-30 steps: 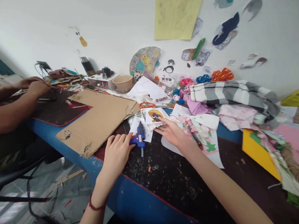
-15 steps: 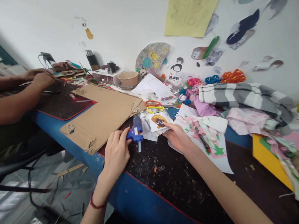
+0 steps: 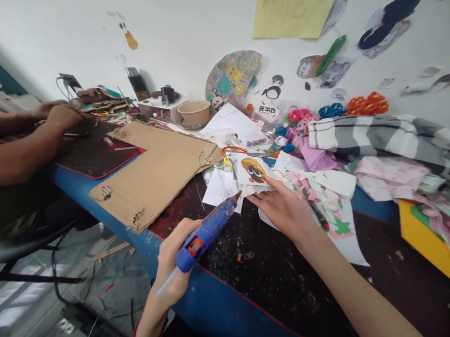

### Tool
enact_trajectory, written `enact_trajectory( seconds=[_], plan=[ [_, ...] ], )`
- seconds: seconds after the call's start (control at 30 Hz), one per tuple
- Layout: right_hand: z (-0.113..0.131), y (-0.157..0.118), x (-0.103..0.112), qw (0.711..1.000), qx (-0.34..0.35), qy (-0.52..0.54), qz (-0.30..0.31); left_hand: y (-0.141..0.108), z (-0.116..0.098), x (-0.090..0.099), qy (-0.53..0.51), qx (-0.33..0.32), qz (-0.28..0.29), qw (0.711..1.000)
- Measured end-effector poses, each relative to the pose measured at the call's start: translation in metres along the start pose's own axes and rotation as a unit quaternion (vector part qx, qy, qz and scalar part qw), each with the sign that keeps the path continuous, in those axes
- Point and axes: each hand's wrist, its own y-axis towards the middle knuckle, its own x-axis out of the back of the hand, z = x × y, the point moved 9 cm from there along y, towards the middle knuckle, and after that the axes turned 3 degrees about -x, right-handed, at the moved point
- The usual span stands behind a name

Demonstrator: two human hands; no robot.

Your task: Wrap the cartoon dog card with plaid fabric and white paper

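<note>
Probably preparing to glue, gripping glue gun [image 3: 208,233] in left hand [image 3: 174,262], pinching picture card [image 3: 251,169] in right hand [image 3: 286,205], likely needing careful aim

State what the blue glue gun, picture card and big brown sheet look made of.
Glue gun: likely hard plastic, slightly glossy, with a moulded-looking shell. Picture card: probably paper or thin card, flat, matte, printed. Brown sheet: corrugated cardboard, matte, ridges showing at torn corners.

1. Open room spans the dark mat [image 3: 264,272] between left hand [image 3: 168,256] and right hand [image 3: 289,209], small scraps [image 3: 239,257] dotting it.
2. A blue glue gun [image 3: 210,227] slants into that gap.
3. Cardboard [image 3: 160,169] hems in the left; littered paper [image 3: 353,250] crowds the right, plaid cloth [image 3: 367,139] behind.
</note>
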Motion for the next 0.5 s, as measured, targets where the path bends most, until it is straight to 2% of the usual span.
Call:
enact_trajectory(
  seconds=[0.13, 0.23, 0.5],
  plan=[
    [-0.003, -0.004, -0.002, 1.000, -0.004, 0.020, -0.015, 0.007, 0.001, -0.013, -0.007, 0.019, 0.023, 1.000],
    [-0.006, -0.007, -0.002, 0.999, -0.011, 0.022, -0.026, 0.006, 0.003, -0.017, -0.018, 0.016, 0.017, 1.000],
    [-0.009, -0.009, -0.008, 1.000, -0.016, -0.002, 0.013, 0.008, 0.002, -0.023, -0.002, 0.013, 0.014, 1.000]
  ],
)
